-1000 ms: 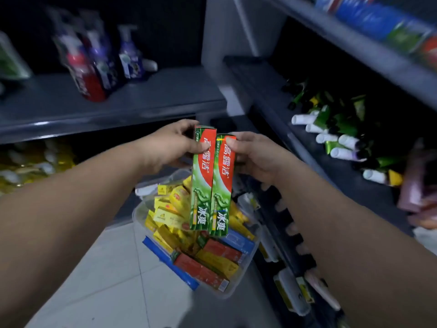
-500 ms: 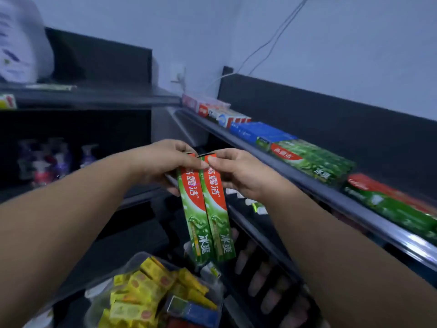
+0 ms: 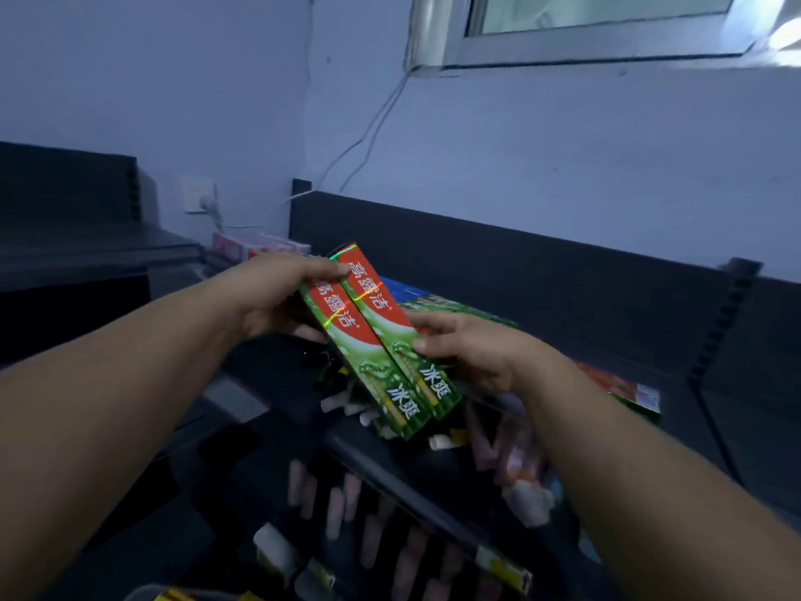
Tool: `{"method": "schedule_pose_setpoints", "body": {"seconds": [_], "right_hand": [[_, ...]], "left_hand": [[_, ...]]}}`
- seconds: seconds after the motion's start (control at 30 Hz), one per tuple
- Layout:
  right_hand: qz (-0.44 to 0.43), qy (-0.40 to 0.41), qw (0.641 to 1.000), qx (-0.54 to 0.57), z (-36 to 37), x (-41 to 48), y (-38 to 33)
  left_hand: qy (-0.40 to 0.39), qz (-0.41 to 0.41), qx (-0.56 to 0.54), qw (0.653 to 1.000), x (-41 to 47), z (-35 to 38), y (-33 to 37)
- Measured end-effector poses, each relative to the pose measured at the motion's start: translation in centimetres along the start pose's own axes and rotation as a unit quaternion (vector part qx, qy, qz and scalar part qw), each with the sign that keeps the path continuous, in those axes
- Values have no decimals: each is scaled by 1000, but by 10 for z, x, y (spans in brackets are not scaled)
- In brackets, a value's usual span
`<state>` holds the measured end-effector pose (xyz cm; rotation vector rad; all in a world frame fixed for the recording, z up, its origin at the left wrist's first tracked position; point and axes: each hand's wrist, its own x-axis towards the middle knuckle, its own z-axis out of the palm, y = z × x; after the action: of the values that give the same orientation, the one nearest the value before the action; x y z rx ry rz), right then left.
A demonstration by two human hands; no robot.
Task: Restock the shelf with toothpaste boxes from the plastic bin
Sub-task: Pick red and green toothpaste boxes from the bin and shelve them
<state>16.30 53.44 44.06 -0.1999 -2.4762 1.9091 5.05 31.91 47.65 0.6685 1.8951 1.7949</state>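
Shop, dark shelving (image 3: 542, 288), stocked toothpaste boxes (image 3: 624, 389)

Two toothpaste boxes (image 3: 381, 340): glossy printed card, a rainbow foil sheen across the red ends (holographic-looking). Shelf (image 3: 542, 271): dark, matt, smooth. Wall (image 3: 563, 167): matt paint. Window frame (image 3: 598, 49): pale, smooth, slightly shiny.

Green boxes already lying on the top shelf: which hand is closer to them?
Right. The right hand is just in front of those green boxes; the left hand sits farther left, beyond the two held boxes.
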Motion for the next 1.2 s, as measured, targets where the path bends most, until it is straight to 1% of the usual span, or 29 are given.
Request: {"method": "schedule_pose_setpoints", "body": {"seconds": [0.13, 0.37, 0.5, 0.73, 0.8, 0.97, 1.07, 1.2], "right_hand": [[-6, 11, 1000, 5, -57, 2, -2], [-36, 45, 998, -13, -154, 41, -10], [-39, 100, 994, -26, -209, 72, -10], [-16, 196, 978, -70, -292, 134, 11], [-11, 202, 975, -94, -306, 151, 18], [10, 183, 967, -179, -317, 181, 37], [27, 182, 955, -233, -317, 193, 51], [53, 161, 938, -304, -315, 203, 67]], "left_hand": [[-4, 9, -37, 999, 38, 28, 12], [16, 20, -79, 997, 120, 76, 27], [58, 29, -89, 994, 168, 100, 37], [96, 19, -88, 991, 233, 120, 43], [107, 14, -88, 990, 245, 124, 43], [127, 8, -94, 987, 264, 130, 38], [143, 15, -108, 984, 270, 131, 36], [164, 21, -122, 979, 277, 130, 36]]}}
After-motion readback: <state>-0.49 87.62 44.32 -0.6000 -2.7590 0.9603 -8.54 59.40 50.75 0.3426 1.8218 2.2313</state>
